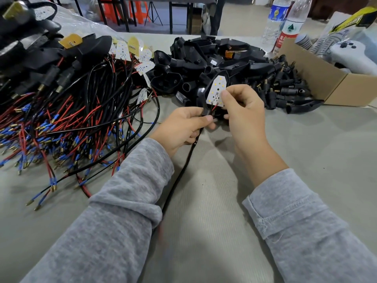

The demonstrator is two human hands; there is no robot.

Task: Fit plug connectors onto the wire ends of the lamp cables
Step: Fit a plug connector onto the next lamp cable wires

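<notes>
— What takes up most of the view?

— A grey table (318, 152), cut off on every side. At its left lies a large tangle of red and black cables (67, 123) with blue-sleeved brass-tipped ends; its far part runs under black lamp housings (30, 52) that leave the top-left corner, so its extent cannot be told. Behind the hands sits a heap of empty black lamp shells (206, 62), too jumbled to count.

— And the containers?

— A cardboard box (330, 82) stands open at the right, cut by the edge. It holds pale grey and white objects that are hard to identify. Just beside its left wall lies a pile of small black plug connectors (285, 86). Two clear water bottles (285, 23) stand behind, their tops out of view.

— Where is the piece being worked on?

— Between the two hands, close together above the table's middle. The left hand (183, 127) grips a black cable (183, 168) that trails back between the grey sleeves; its lower end is blurred. The right hand (242, 111) pinches a white LED board (216, 90), whose red and black leads run down towards the left thumb. A black shell sits behind the board. The joint itself is hidden by the fingers.
</notes>
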